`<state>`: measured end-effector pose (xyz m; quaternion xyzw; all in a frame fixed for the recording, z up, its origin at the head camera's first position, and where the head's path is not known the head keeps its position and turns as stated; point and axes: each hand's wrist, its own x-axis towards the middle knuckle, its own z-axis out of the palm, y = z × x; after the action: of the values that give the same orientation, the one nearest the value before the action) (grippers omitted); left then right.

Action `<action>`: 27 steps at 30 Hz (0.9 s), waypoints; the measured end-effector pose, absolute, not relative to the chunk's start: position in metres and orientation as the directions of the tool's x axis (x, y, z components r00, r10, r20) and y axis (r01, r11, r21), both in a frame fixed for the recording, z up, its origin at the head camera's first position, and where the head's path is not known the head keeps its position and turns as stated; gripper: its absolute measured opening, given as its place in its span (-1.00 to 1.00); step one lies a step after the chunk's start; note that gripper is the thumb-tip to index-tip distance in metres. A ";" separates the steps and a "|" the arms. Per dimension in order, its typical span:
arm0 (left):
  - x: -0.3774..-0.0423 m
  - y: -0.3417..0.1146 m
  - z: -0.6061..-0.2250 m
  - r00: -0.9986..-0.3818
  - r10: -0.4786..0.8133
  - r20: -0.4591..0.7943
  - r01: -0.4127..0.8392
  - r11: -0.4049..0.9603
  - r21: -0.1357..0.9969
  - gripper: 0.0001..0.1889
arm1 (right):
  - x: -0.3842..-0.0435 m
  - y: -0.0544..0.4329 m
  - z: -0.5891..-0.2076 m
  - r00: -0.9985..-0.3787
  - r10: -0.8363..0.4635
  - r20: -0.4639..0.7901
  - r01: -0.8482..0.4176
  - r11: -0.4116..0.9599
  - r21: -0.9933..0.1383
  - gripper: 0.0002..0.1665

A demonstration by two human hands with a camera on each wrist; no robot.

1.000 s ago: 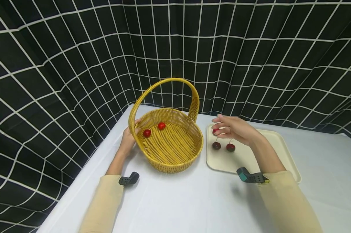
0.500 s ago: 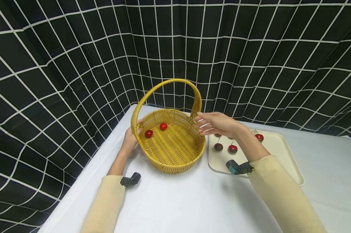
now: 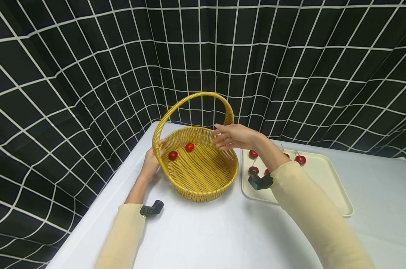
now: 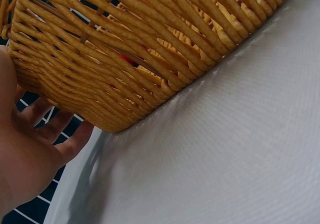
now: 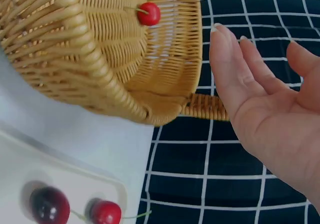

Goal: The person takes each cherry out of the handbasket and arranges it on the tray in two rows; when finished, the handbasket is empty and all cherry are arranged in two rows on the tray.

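A yellow wicker basket with a tall arched handle stands on the white table, tilted slightly in the head view. My left hand holds its left side near the foot of the handle; in the left wrist view the fingers lie against the woven wall. Inside the basket are two red cherries, one near the left wall and another farther back. My right hand hovers by the right rim, fingers extended; the right wrist view shows nothing in the palm.
To the right of the basket lies a cream tray. Several cherries with stems are on it, among them a dark one and a red one; my right forearm partly hides some. A black curtain with white grid lines stands behind the table.
My right hand has moved left, from above the tray to the basket's right rim, uncovering cherries on the tray. The left hand stays at the basket, which keeps its place.
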<state>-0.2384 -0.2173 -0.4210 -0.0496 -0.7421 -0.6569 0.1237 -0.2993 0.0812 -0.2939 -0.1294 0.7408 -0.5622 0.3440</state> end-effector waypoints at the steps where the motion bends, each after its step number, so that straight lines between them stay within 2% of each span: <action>1: -0.239 -0.217 -0.421 -0.965 -0.088 0.248 0.235 0.133 0.963 -0.54 | -0.300 0.079 -0.293 -0.728 -0.582 -0.363 0.194 0.333 -0.923 -0.37; 9: -0.239 -0.216 -0.418 -0.968 -0.091 0.232 0.222 0.104 0.969 -0.55 | -0.307 0.057 -0.293 -0.728 -0.580 -0.365 0.216 0.311 -0.925 -0.37; 16: -0.224 -0.208 -0.396 -0.973 -0.077 0.218 0.207 0.121 0.971 -0.54 | -0.310 0.035 -0.296 -0.745 -0.559 -0.364 0.216 0.314 -0.925 -0.34; 27: -0.224 -0.209 -0.401 -0.972 -0.084 0.217 0.208 0.112 0.972 -0.53 | -0.311 -0.001 -0.317 -0.744 -0.554 -0.374 0.235 0.307 -0.922 -0.35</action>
<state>-0.2240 -0.2086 -0.4005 -0.0418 -0.7375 -0.6651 0.1096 -0.3108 -0.0011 -0.3166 -0.1088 0.7331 -0.5783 0.3410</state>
